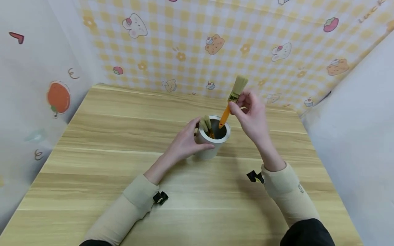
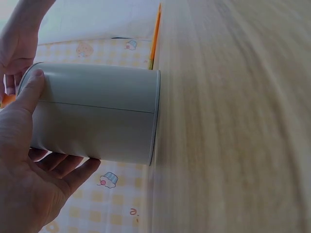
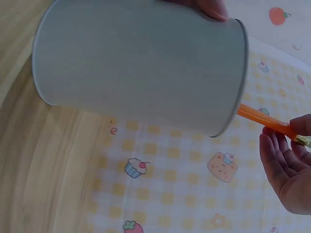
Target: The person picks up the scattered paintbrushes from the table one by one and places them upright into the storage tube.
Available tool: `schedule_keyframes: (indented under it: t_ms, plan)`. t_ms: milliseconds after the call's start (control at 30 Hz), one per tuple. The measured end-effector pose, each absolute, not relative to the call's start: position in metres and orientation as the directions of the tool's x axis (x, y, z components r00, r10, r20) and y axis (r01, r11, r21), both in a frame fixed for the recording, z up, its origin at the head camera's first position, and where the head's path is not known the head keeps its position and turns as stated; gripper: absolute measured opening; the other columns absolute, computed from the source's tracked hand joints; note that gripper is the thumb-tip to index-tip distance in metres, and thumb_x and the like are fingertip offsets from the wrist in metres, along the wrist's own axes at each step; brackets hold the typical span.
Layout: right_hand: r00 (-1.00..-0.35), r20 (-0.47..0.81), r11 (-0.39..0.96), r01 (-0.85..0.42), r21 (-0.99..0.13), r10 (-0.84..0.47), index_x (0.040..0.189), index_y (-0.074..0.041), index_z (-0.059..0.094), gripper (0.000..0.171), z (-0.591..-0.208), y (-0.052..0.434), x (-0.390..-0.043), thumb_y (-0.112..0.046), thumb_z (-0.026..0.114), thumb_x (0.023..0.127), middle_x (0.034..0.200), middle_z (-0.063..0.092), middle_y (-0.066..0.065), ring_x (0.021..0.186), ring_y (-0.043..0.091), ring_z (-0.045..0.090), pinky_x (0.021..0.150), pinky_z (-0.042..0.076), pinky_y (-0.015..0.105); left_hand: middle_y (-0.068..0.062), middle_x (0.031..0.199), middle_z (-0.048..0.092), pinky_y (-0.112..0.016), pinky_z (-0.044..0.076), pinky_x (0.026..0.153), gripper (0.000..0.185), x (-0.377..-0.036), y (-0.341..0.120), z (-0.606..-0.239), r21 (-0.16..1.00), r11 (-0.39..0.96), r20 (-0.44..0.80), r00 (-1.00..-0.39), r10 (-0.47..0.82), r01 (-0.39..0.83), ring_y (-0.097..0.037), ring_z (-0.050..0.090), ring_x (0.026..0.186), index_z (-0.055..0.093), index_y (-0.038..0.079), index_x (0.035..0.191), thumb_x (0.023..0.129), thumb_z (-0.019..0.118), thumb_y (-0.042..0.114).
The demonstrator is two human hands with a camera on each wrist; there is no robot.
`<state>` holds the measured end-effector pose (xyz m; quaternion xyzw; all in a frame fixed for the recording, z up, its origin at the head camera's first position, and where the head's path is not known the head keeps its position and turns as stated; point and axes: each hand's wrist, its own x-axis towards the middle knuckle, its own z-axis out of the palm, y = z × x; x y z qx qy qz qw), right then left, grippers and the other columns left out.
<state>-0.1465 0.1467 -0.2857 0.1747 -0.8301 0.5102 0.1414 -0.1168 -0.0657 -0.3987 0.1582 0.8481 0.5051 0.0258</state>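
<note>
bright even light, soft faint shadows, wide-angle bending at edges, wrist views soft and blurred

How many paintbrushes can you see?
2. One paintbrush is pinched in the right hand, handle tip in the metal cup. Another brush stands inside the cup, held by the left hand. More may be hidden inside.

A plain grey metal cup [image 1: 212,141] stood upright on the wooden counter [image 1: 123,136], its mouth open upward. One brush [image 1: 207,125] with pale bristles rested inside it. A second brush [image 1: 233,99], orange-handled with a brass ferrule, slanted bristles-up, its handle tip dipping just inside the cup's rim
</note>
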Motion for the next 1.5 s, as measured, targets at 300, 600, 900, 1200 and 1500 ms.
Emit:
schedule_keyframes:
  t_ms: [300, 600, 900, 1200, 1500]
  plan:
    - [-0.874, 0.435, 0.568, -0.475, -0.672, -0.215, 0.099, -0.002, 0.058, 0.02, -0.307, 0.148, -0.149, -0.019, 0.068, 0.1, 0.088, 0.064, 0.005, 0.086, 0.015, 0.066, 0.076, 0.056, 0.017, -0.002, 0.158, 0.045, -0.045, 0.055, 0.109, 0.104, -0.118, -0.064, -0.399, 0.877, 0.414, 0.123, -0.948, 0.295, 0.242, -0.026, 0.055, 0.138, 0.034, 0.022, 0.159, 0.075, 0.09, 0.049]
    - [-0.87, 0.396, 0.562, -0.492, -0.664, -0.294, 0.102, -0.006, 0.068, 0.012, -0.328, 0.149, -0.154, -0.017, 0.071, 0.098, 0.102, 0.07, 0.011, 0.103, 0.028, 0.069, 0.097, 0.061, 0.047, 0.0, 0.156, 0.047, -0.043, 0.057, 0.107, 0.103, -0.12, -0.063, -0.401, 0.874, 0.413, 0.137, -0.945, 0.297, 0.256, -0.024, 0.056, 0.137, 0.035, 0.022, 0.158, 0.076, 0.091, 0.047]
    - [-0.864, 0.375, 0.571, -0.504, -0.648, -0.337, 0.105, -0.008, 0.071, 0.013, -0.338, 0.155, -0.156, -0.019, 0.072, 0.098, 0.11, 0.071, 0.009, 0.114, 0.025, 0.065, 0.104, 0.055, 0.051, 0.0, 0.158, 0.045, -0.041, 0.056, 0.108, 0.103, -0.12, -0.063, -0.403, 0.875, 0.408, 0.136, -0.942, 0.308, 0.259, -0.023, 0.054, 0.138, 0.033, 0.024, 0.159, 0.076, 0.09, 0.048]
    - [-0.896, 0.354, 0.585, -0.443, -0.68, -0.267, 0.114, -0.007, 0.072, 0.02, -0.335, 0.18, -0.157, -0.022, 0.066, 0.102, 0.118, 0.072, 0.011, 0.112, 0.026, 0.067, 0.099, 0.058, 0.04, -0.003, 0.161, 0.042, -0.043, 0.056, 0.108, 0.106, -0.12, -0.063, -0.401, 0.874, 0.414, 0.13, -0.943, 0.307, 0.255, -0.028, 0.055, 0.138, 0.031, 0.025, 0.16, 0.076, 0.09, 0.048]
    - [-0.93, 0.253, 0.678, -0.368, -0.636, -0.267, 0.128, -0.002, 0.067, 0.031, -0.355, 0.231, -0.167, -0.017, 0.064, 0.103, 0.121, 0.072, 0.018, 0.109, 0.028, 0.068, 0.093, 0.06, 0.046, -0.003, 0.161, 0.042, -0.043, 0.055, 0.109, 0.107, -0.121, -0.06, -0.401, 0.866, 0.441, 0.107, -0.949, 0.296, 0.235, -0.03, 0.057, 0.137, 0.031, 0.023, 0.16, 0.075, 0.091, 0.046]
